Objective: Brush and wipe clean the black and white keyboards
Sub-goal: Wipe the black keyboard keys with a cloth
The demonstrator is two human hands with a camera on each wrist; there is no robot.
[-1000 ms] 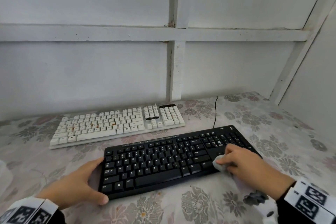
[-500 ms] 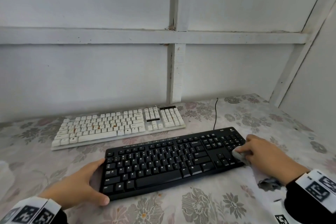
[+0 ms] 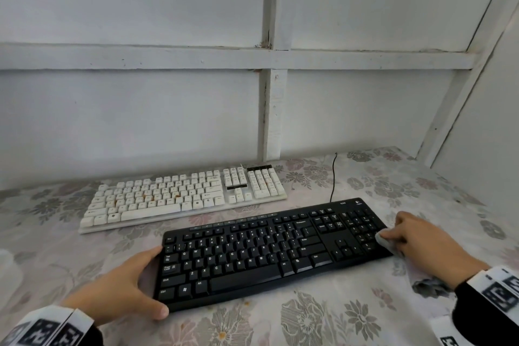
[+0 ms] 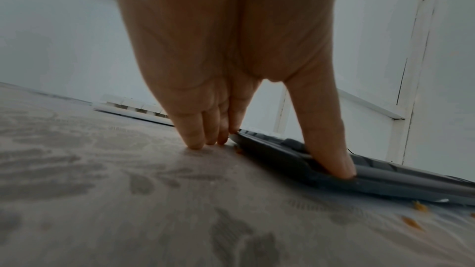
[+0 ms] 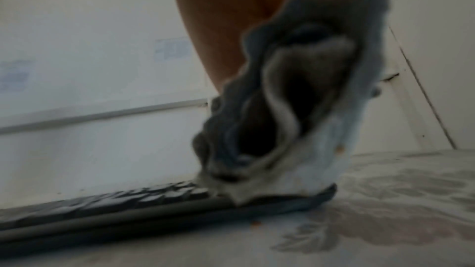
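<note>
The black keyboard (image 3: 252,255) lies nearest me on the flowered tablecloth, with the white keyboard (image 3: 182,196) behind it to the left. My left hand (image 3: 120,289) braces the black keyboard's left end. Its straight fingers (image 4: 195,133) touch the cloth beside the edge, and the thumb presses on the front corner of the black keyboard (image 4: 385,176). My right hand (image 3: 415,236) holds a bunched grey cloth (image 3: 383,240) against the keyboard's right end, by the number pad. In the right wrist view the grey cloth (image 5: 295,119) hides the fingers and meets the black keyboard (image 5: 128,200).
A black cable (image 3: 334,177) runs from the black keyboard back to the white panelled wall (image 3: 168,109). A pale object (image 3: 8,270) sits at the far left edge. Orange crumbs (image 4: 411,222) lie on the tablecloth in front of the keyboard. The side wall stands close on the right.
My right hand slid the cloth rightward along the black keyboard, from beside the arrow keys to its right end. The left hand stayed in place.
</note>
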